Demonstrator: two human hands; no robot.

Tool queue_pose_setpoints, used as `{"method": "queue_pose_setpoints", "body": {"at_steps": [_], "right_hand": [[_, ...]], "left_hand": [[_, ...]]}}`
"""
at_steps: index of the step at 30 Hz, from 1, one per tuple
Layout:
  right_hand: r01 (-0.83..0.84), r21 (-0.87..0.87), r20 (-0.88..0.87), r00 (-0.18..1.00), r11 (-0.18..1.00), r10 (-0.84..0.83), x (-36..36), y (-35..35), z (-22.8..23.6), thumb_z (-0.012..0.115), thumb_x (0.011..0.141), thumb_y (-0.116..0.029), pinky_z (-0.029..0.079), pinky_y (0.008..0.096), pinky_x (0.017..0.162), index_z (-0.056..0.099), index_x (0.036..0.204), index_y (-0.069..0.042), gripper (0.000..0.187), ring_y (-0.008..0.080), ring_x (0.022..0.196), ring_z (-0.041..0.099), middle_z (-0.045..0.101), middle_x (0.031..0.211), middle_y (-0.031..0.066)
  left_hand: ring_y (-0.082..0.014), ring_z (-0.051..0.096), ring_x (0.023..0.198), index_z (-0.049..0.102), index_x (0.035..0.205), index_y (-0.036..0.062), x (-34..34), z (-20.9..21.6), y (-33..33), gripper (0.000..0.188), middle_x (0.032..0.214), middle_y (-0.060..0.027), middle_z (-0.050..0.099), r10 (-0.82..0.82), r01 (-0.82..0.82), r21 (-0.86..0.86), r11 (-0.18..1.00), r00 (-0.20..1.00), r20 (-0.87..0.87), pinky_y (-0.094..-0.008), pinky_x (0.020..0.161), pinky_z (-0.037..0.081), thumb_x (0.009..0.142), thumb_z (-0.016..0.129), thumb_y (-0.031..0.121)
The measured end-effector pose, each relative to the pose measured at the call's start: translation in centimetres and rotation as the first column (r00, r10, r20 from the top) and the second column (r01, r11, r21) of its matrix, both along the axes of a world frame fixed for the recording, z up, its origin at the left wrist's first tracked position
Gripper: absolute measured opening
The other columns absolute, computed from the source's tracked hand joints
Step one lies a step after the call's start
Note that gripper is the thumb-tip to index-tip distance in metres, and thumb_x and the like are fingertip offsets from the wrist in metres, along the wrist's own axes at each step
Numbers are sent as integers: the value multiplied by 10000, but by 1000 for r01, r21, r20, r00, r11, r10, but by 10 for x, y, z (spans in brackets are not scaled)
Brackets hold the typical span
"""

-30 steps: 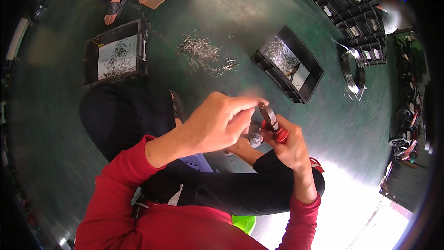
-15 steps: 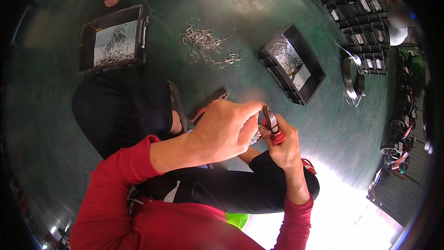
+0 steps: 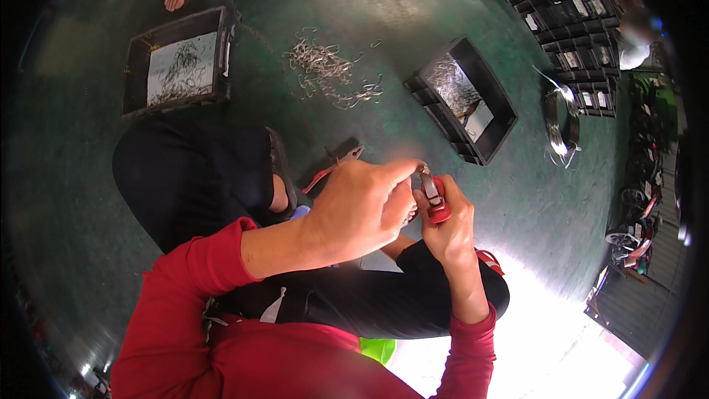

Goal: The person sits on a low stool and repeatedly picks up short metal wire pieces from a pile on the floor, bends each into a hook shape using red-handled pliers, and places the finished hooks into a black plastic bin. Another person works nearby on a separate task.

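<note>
Sitting at far left, a black crate (image 3: pixel 177 106) is holding scattered bent wires on a pale lining. Next, a loose heap of silvery bent wires (image 3: pixel 323 61) is lying on the green floor; nearer the person, a red-handled tool (image 3: pixel 320 177) is lying on the floor, partly hidden. The left hand (image 3: pixel 362 203) is curling inward, index fingertip and thumb meeting near the tip of the red-handled pliers (image 3: pixel 434 193); whether they are gripping a small piece I cannot tell. The right hand (image 3: pixel 452 225) is gripping the pliers, fingers wrapped around the handles, just beside the left fingertips. Judged step: working something small at the plier tip. The next move is probably calling for steady left fingertips, clear of the biting edges, and a controlled right squeeze. Further right, another black crate (image 3: pixel 442 120) is holding more wires; a wire coil (image 3: pixel 552 120) is resting beyond.
</note>
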State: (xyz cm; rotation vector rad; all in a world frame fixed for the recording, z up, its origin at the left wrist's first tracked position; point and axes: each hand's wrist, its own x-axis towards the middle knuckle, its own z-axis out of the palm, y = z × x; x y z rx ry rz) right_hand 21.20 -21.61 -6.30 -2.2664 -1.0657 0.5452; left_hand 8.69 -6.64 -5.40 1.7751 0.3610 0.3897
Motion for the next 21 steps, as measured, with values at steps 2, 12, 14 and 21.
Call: {"method": "queue_pose_setpoints", "body": {"at_steps": [2,12,14,21], "right_hand": [[-27,-6,10,1000,1000,27,3,-1,3,708,798,-46,486,384,638,564,945,-4,210,376,727,628,631,843,198],[-46,-161,-743,663,986,-91,20,-13,33,647,937,-222,485,311,752,580,1148,5,317,130,800,600,662,893,78],[-70,-133,-872,483,989,-83,17,-14,33,636,949,-261,493,309,818,565,1183,22,375,145,885,615,667,977,88],[-41,51,-998,36,998,52,2,-11,18,631,933,-369,520,419,905,504,1251,30,526,306,1101,627,643,1133,174]], "left_hand": [[-112,615,536,624,1129,-40,1,1,4,240,629,-80,609,-43,40,-81,996,998,-39,-255,502,482,922,508,-1],[-178,669,994,626,1052,1,14,-10,39,198,1073,-100,673,-42,-10,-602,799,997,-72,-313,852,524,1003,503,148],[-180,659,1010,655,1077,18,18,-13,38,219,1087,-82,675,33,-32,-695,718,999,-11,-334,884,526,984,566,196],[-172,654,995,675,1128,-7,23,-17,28,208,1084,-106,686,105,-11,-544,839,984,143,-324,889,533,957,590,76]]}}
